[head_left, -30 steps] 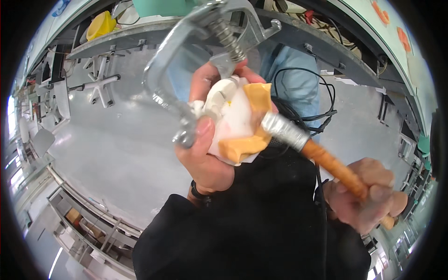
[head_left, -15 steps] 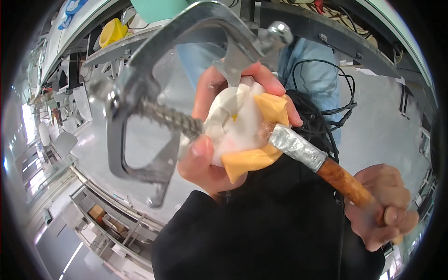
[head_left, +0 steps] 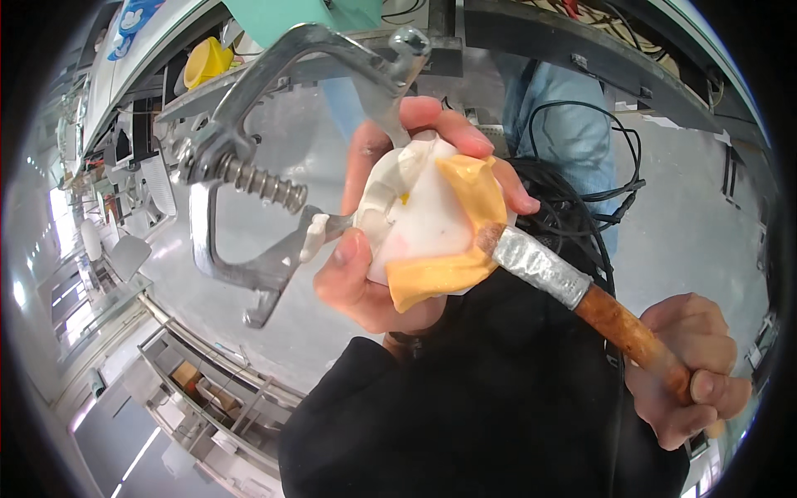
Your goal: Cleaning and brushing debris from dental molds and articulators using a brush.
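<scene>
In the middle, my left hand point(head_left: 365, 286) is closed round a white dental plaster cast point(head_left: 427, 228), fingers along its far side and thumb at the near left. Two pieces of orange wax point(head_left: 440, 278) lie along the cast's right and near edges. A metal dental articulator point(head_left: 217, 236), with a coiled spring, is attached at the cast's left. On the lower right, my right hand point(head_left: 685, 369) is closed round a wooden-handled tool point(head_left: 618, 324) with a crumpled silver collar. Its brown tip touches the wax near the corner between the pieces; the tip's exact shape is unclear.
Beyond the hands run a dark bench edge point(head_left: 573, 50), a green container point(head_left: 290, 18) and a yellow cup point(head_left: 206, 63). Black cables point(head_left: 573, 199) hang at the right of the cast. Chairs point(head_left: 129, 257) stand on the floor at the left.
The articulator and cast have tilted and shifted slightly left, and the articulator frame sits farther from me. The tool's tip has moved slightly right with the wax; both hands keep their grip.
</scene>
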Motion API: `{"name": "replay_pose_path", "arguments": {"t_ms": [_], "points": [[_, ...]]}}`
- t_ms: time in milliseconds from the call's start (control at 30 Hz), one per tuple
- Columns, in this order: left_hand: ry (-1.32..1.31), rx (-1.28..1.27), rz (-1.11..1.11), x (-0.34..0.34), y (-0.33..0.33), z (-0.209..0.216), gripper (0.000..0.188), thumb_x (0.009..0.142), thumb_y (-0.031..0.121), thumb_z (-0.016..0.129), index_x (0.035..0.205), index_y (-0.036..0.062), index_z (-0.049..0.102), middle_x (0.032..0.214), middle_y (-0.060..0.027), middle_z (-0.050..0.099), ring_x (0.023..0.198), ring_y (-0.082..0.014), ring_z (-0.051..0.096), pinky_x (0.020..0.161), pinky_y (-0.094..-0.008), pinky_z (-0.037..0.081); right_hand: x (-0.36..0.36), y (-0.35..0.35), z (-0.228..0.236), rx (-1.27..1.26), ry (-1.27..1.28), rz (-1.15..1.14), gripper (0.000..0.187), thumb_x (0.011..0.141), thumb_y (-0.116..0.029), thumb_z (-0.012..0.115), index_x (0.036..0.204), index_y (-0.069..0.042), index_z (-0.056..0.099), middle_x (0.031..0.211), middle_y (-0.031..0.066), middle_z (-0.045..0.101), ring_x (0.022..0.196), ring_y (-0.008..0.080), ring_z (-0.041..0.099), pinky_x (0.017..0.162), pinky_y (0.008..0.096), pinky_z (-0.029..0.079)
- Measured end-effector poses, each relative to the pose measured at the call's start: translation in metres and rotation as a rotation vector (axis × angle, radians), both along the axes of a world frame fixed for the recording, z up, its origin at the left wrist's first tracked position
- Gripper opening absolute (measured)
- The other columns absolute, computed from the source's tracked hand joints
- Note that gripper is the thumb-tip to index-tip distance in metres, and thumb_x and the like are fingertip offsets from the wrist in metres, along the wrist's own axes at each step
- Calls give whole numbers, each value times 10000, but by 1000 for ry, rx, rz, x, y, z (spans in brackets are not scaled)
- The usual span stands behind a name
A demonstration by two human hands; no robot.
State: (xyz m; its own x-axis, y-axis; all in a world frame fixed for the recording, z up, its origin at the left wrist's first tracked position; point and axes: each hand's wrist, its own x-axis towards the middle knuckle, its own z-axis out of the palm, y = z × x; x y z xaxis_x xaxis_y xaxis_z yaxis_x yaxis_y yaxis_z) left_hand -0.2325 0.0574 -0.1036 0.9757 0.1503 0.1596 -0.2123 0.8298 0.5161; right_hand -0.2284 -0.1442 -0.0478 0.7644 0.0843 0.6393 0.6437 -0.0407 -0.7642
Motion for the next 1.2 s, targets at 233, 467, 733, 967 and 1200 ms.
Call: {"name": "replay_pose_path", "arguments": {"t_ms": [233, 467, 733, 967, 1200], "points": [[-57, 90, 23, -4, 1, -3, 769, 749, 429, 490, 1319, -17, 230, 1150, -217, 417, 853, -426, 544, 745, -558, 476, 4, -13, 8, -78, 76, 202, 176, 838, -231, 474, 788, -79, 402, 563, 40, 427, 420, 126, 352, 430, 292, 266], [84, 65, 36, -5, -15, 9, 772, 745, 444, 485, 1325, 0, 235, 1155, -210, 426, 844, -414, 549, 744, -540, 483, 14, -2, 3, 45, 44, 370, 179, 855, -227, 452, 828, -54, 419, 535, 58, 433, 383, 151, 366, 431, 301, 393], [65, -13, 25, 1, -5, 4, 729, 755, 447, 445, 1290, -23, 291, 1106, -202, 464, 785, -412, 570, 668, -542, 506, 11, -9, 1, -18, -43, 137, 171, 871, -228, 461, 875, -58, 446, 575, 59, 454, 386, 154, 385, 406, 302, 337], [153, 10, 146, 3, -10, 12, 742, 746, 456, 457, 1249, -73, 320, 1060, -219, 500, 733, -434, 574, 639, -518, 502, 13, -2, -3, 149, 127, 337, 179, 873, -211, 486, 882, -43, 426, 564, 65, 455, 348, 148, 378, 353, 256, 308], [338, 100, 122, 18, -23, 7, 750, 783, 462, 391, 1327, -45, 300, 1239, -251, 432, 1006, -447, 539, 740, -446, 541, 32, -23, -17, 523, 381, -16, 228, 921, -233, 419, 845, -19, 398, 566, 108, 474, 322, 129, 393, 326, 245, 337]]}}
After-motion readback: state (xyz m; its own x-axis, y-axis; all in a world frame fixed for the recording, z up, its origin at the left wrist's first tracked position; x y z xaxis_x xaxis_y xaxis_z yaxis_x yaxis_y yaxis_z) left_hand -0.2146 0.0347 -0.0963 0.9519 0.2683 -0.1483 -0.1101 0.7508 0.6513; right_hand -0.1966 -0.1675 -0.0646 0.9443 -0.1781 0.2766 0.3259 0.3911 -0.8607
